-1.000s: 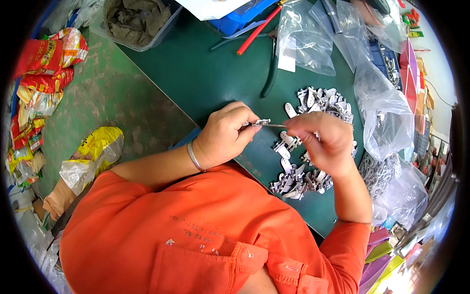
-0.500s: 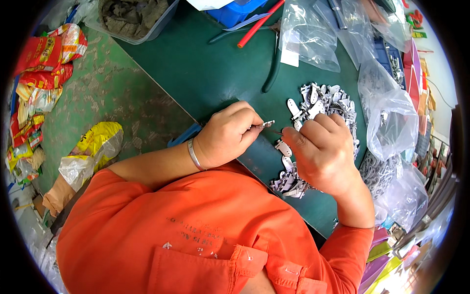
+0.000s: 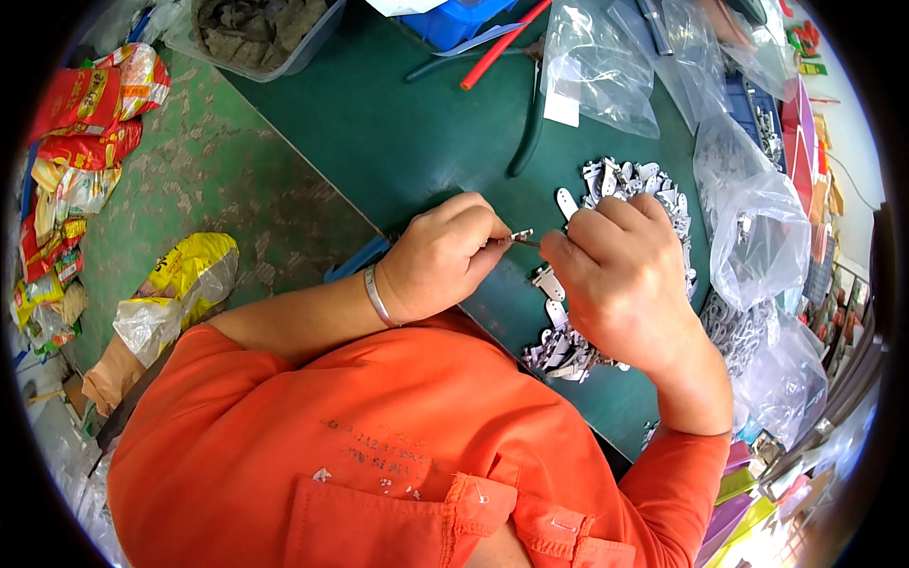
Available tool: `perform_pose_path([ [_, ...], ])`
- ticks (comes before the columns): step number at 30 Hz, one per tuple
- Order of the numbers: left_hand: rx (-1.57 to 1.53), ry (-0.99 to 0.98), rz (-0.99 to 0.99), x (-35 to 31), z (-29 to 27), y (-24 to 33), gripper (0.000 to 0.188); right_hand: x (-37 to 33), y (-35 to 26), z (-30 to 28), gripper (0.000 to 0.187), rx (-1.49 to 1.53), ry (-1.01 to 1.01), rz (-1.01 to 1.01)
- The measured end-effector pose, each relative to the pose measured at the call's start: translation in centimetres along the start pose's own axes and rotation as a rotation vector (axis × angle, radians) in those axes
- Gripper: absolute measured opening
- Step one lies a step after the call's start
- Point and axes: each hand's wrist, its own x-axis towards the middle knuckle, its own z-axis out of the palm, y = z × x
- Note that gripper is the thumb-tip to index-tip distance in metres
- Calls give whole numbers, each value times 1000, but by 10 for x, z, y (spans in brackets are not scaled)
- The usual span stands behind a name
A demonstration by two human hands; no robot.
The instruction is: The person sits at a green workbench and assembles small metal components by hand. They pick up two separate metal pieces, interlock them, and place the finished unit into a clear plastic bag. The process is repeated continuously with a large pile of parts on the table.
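Observation:
My left hand (image 3: 443, 256) is closed around a small silver metal part (image 3: 519, 236), pinched at the fingertips over the green table (image 3: 398, 133). A thin bracelet circles that wrist. My right hand (image 3: 620, 279) is curled with its fingertips meeting the same small part from the right; what it holds is hidden by the fingers. Under and behind the right hand lies a heap of small flat silver metal pieces (image 3: 625, 180), with more of them near my body (image 3: 559, 355).
Clear plastic bags (image 3: 597, 66) lie at the table's back and right side (image 3: 757, 237). A red-handled tool (image 3: 502, 47) and dark pliers (image 3: 525, 133) lie at the back. A grey tub (image 3: 256, 33) stands far left. Colourful wrappers (image 3: 80, 114) and a yellow bag (image 3: 185, 279) lie on the floor.
My right hand has come back to the left from the heap and now meets my left hand's fingertips. My left hand has stayed nearly in place.

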Motion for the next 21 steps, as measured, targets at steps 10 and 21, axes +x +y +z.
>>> perform_pose_path([
  [10, -57, -28, -72, -3, 0, 1, 15, -2, 11, 16, 16, 272, 50, 170],
  [21, 28, 30, 11, -2, 4, 2, 16, -5, -4, 8, 14, 73, 34, 108],
])
